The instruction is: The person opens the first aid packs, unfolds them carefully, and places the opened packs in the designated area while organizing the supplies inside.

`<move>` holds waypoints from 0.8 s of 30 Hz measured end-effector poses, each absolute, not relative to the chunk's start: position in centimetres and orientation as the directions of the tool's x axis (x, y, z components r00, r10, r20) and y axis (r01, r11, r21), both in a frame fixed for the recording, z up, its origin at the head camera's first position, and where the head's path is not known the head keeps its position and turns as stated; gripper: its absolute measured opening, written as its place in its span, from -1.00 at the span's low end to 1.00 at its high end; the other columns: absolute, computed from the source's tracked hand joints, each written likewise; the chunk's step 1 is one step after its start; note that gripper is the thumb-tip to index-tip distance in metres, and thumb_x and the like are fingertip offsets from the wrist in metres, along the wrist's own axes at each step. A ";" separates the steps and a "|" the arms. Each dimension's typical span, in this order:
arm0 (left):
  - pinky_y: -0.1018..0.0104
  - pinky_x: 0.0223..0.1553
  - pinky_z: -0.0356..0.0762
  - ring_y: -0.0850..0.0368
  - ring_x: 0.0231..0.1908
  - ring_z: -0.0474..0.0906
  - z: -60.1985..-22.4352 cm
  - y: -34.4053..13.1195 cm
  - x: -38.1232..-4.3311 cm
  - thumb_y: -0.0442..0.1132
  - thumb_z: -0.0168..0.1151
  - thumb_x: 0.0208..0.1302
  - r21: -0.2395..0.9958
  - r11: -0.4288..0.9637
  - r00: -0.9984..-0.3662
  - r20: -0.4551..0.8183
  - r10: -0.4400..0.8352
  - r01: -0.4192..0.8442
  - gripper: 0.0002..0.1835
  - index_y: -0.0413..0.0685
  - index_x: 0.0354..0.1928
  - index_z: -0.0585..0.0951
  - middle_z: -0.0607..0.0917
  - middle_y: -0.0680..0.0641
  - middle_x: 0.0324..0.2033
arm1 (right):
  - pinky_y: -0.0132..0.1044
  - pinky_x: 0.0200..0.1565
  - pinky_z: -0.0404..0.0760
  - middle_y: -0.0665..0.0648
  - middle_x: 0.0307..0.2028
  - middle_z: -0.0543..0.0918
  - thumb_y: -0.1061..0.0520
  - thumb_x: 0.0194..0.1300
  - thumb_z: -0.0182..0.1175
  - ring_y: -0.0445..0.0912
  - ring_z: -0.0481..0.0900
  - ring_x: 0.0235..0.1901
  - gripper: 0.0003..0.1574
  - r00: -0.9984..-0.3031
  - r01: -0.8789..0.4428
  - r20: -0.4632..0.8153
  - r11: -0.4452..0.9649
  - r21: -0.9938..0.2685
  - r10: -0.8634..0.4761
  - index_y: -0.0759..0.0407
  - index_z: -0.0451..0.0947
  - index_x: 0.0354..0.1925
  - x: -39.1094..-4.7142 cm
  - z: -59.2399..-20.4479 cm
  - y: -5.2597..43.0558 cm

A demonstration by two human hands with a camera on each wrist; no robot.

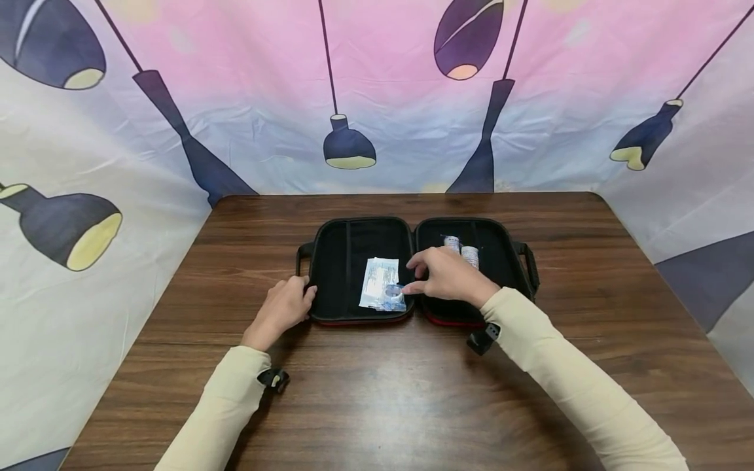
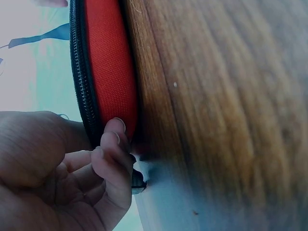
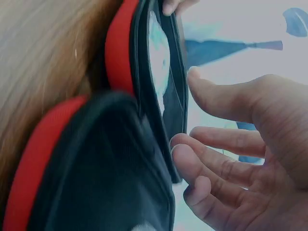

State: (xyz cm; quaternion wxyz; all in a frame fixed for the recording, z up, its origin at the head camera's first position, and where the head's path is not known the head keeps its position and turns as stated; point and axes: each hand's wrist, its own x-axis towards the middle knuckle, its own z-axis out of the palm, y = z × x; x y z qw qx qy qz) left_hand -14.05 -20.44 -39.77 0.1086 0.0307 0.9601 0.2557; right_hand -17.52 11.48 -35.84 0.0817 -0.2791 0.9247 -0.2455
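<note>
A black zip case [image 1: 328, 275] with a red outer shell [image 2: 110, 62] lies unfolded on the table. My left hand [image 1: 279, 307] holds its left front corner, the thumb at the zipped rim and fingertips against the red side. In the left half lie a flat white packet [image 1: 378, 276] and, overlapping it, a small clear-and-blue packet [image 1: 393, 302] with a round shape. Over the middle hinge hovers my right hand [image 1: 450, 275], thumb and fingers apart with nothing between them, the thumb tip near the small packet. Two white wrapped rolls [image 1: 470, 255] sit in the right half, partly behind this hand.
Carry handles stick out at both sides of the case, the right handle [image 1: 528, 265] and the left handle [image 1: 303, 256]. The brown wooden table [image 1: 377, 392] extends around it. A printed cloth [image 1: 271, 98] hangs behind the far edge.
</note>
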 end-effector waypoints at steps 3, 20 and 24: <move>0.22 -0.50 0.59 0.15 -0.57 0.65 -39.8 -20.4 -14.0 -0.25 -0.04 0.60 0.497 0.868 -0.975 -0.189 0.113 0.004 -0.47 -0.55 0.39 0.30 0.71 -0.14 -0.46 | -0.16 -0.20 0.65 0.14 -0.18 0.75 -0.10 0.20 0.49 -0.05 0.68 -0.24 -0.35 -0.813 -0.504 -0.021 0.721 -0.476 -0.582 0.28 0.67 0.11 -17.3 -36.2 10.1; 0.24 -0.51 0.55 0.17 -0.58 0.65 -39.8 -20.3 -14.0 -0.24 -0.03 0.59 0.481 0.877 -0.980 -0.175 0.096 0.000 -0.48 -0.54 0.38 0.32 0.72 -0.16 -0.43 | -0.35 -0.60 0.18 0.04 -0.45 0.58 0.04 0.17 0.52 -0.14 0.34 -0.55 -0.71 -0.789 -0.560 -0.029 0.738 -0.376 -0.613 0.16 0.78 -0.19 -16.5 -37.9 7.5; 0.24 -0.51 0.56 0.17 -0.57 0.65 -39.8 -20.2 -14.0 -0.24 -0.03 0.59 0.482 0.876 -0.979 -0.177 0.098 0.001 -0.48 -0.54 0.38 0.32 0.72 -0.17 -0.41 | -0.36 -0.61 0.19 0.06 -0.43 0.61 0.07 0.20 0.50 -0.14 0.37 -0.56 -0.76 -0.783 -0.567 -0.027 0.732 -0.378 -0.621 0.17 0.78 -0.20 -16.4 -38.0 7.5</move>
